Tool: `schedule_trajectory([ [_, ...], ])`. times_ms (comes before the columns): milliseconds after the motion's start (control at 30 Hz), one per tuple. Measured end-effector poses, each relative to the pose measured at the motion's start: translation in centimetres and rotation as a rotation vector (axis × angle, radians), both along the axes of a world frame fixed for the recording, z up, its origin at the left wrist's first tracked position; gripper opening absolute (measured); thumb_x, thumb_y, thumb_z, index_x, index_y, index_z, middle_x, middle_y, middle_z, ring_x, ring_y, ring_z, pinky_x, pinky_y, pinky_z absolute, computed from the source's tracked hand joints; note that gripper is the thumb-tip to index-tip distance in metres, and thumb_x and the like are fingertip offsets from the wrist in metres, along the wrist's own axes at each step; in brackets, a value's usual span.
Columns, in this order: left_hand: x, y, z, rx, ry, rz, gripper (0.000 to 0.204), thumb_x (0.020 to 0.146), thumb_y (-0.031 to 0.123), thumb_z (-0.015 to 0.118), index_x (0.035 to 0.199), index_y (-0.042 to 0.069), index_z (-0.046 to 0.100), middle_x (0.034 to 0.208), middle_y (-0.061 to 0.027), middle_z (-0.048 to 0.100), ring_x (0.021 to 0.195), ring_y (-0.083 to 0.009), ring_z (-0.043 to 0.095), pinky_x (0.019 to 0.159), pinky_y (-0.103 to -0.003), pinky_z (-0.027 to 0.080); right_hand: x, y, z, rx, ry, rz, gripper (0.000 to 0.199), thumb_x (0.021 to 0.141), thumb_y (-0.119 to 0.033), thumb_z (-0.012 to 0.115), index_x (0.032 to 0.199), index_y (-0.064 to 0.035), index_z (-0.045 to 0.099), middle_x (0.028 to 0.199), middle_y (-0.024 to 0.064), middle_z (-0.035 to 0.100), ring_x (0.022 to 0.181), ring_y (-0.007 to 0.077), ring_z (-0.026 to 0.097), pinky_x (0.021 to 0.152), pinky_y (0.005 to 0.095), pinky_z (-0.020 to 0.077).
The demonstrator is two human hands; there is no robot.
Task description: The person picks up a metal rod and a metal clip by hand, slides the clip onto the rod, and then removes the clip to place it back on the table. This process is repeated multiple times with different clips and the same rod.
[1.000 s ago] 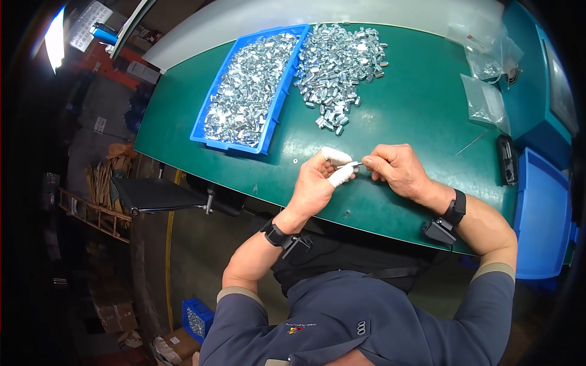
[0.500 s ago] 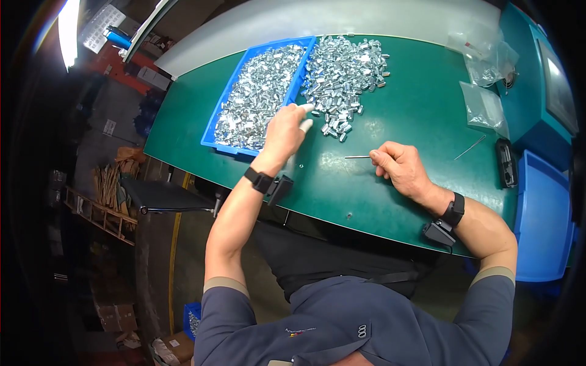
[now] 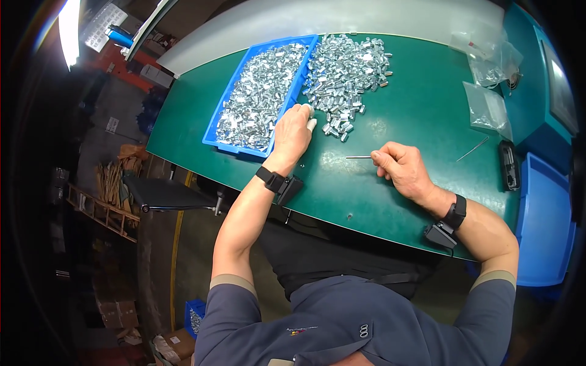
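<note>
A thin metal rod (image 3: 358, 157) points leftward from my right hand (image 3: 401, 169), pinched between thumb and fingers just above the green tabletop. My left hand (image 3: 293, 135) is at the near left edge of a loose pile of small shiny metal parts (image 3: 342, 76), beside the right wall of a blue tray (image 3: 298, 82). Its fingers are curled in, with pale covers on the tips; what they hold, if anything, is hidden. More of the same small metal parts (image 3: 259, 91) fill the tray.
Clear plastic bags (image 3: 488, 110) lie at the right, near a teal machine (image 3: 531, 79). A thin metal pick (image 3: 473, 148) and a black case (image 3: 508, 165) rest before it. A blue bin (image 3: 543, 226) stands at the right table edge. One small part (image 3: 301, 165) lies near my left wrist.
My left hand has shifted slightly right, and its outstretched fingers have curled in beside the pile. My right hand stays in place with the rod.
</note>
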State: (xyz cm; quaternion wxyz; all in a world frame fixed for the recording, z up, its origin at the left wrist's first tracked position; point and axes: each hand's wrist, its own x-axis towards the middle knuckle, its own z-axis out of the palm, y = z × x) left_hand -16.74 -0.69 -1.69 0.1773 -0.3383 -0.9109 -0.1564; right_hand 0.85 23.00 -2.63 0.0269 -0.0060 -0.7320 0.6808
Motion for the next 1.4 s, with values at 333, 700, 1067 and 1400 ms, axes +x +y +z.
schedule_trajectory([
  [333, 7.6, 0.6, 2.1, 0.482, -0.579, -0.198, 0.017, 0.09, 0.005, 0.072, 0.107, 0.005, 0.07, 0.096, -0.0047, 0.071, 0.082, -0.0138, 0.066, 0.075, -0.028, 0.053, -0.4, 0.2, -0.7, -0.099, -0.015, -0.05, 0.019, 0.1, -0.021, 0.066, 0.096, -0.0029, 0.066, 0.078, -0.0009, 0.064, 0.069, 0.0051, 0.053, 0.062, 0.0225, 0.044],
  [700, 9.6, 1.5, 0.6, 0.708, -0.954, -0.216, 0.018, 0.094, 0.002, 0.071, 0.111, 0.002, 0.067, 0.102, -0.003, 0.07, 0.093, -0.0101, 0.066, 0.085, -0.025, 0.054, -0.1, 0.1, -0.3, -0.078, 0.008, -0.051, 0.021, 0.1, -0.023, 0.066, 0.095, -0.0024, 0.067, 0.077, -0.0002, 0.065, 0.068, 0.0051, 0.055, 0.061, 0.0223, 0.0444],
  [1067, 11.0, 2.7, -0.1, 0.88, -1.023, -0.208, 0.016, 0.095, 0.003, 0.07, 0.11, 0.001, 0.066, 0.096, -0.003, 0.069, 0.087, -0.0098, 0.066, 0.079, -0.025, 0.054, 0.3, 0.3, 0.2, 0.067, -0.008, 0.024, 0.039, 0.103, -0.034, 0.061, 0.081, -0.0027, 0.067, 0.061, 0.0012, 0.062, 0.054, 0.0057, 0.053, 0.048, 0.0237, 0.0402],
  [1400, 12.4, 3.4, -1.0, 0.913, -1.145, -0.271, 0.014, 0.096, 0.004, 0.068, 0.11, 0.003, 0.066, 0.095, -0.0039, 0.07, 0.085, -0.0112, 0.067, 0.075, -0.027, 0.054, 0.6, 0.0, 0.9, 0.116, -0.056, 0.066, 0.042, 0.104, -0.034, 0.059, 0.076, -0.0031, 0.066, 0.06, 0.0018, 0.062, 0.053, 0.0075, 0.056, 0.049, 0.027, 0.0433],
])
